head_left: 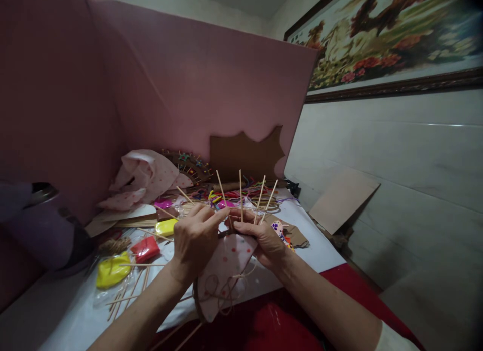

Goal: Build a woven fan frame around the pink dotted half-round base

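Note:
A craft piece faced with pale polka-dot fabric (pixel 227 258) is held in front of me, with a brown rim and thin wooden sticks (pixel 241 196) sticking out around it. My right hand (pixel 266 237) grips its upper right edge, thumb on the near side and fingers behind. My left hand (pixel 196 235) is closed at the top edge, its fingertips beside a stick; what they pinch is hidden. Loose thin twine (pixel 222 293) loops over the lower fabric. More sticks poke out to the left behind my left hand and below the piece.
Yellow clay packet (pixel 113 270), red packet (pixel 145 249) and loose sticks (pixel 128 290) lie left on the white table. Behind are crumpled dotted cloth (pixel 145 177), coloured cords, a decorated arch (pixel 188 164) and jagged brown cardboard (pixel 245 157). Torn cardboard (pixel 300 236) lies right.

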Motion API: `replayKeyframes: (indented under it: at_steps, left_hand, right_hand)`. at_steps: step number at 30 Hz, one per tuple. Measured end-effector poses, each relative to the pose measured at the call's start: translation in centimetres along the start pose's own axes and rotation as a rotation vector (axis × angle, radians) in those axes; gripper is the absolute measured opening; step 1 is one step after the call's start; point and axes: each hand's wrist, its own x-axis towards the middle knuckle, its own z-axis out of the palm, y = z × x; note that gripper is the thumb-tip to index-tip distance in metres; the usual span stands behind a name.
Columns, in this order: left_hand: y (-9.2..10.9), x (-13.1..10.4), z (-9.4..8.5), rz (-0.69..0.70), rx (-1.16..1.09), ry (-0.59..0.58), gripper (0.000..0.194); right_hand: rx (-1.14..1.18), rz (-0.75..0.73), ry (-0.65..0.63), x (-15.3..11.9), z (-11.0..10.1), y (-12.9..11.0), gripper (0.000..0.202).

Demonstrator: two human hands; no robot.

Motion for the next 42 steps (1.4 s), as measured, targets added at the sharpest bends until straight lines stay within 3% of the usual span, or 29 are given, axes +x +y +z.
replayKeyframes:
  at_steps: [11, 18, 23, 28, 42]
  left_hand:
    - [0.06, -0.15, 0.51, -0.062, -0.053, 0.093, 0.033]
    - [0.22, 0.13, 0.42, -0.144, -0.054, 0.119, 0.005]
    - [0.13, 0.49, 0.14, -0.102, -0.021, 0.149, 0.004]
    - [0.21, 0.56, 0.04, -0.042, 0.056, 0.099, 0.011]
    - [0.25, 0.58, -0.18, -0.027, 0.086, 0.076, 0.012]
  right_hand:
    - [0.029, 0.013, -0.006, 0.16, -0.22, 0.11, 0.029]
    - [0.003, 0.014, -0.023, 0.14, -0.36, 0.22, 0.03]
    - [0.015, 0.005, -0.014, 0.26, -0.49, 0.33, 0.031]
    - [0.007, 0.004, -0.022, 0.17, -0.14, 0.17, 0.031]
    - [-0.043, -0.043, -0.057, -0.02, -0.08, 0.06, 0.024]
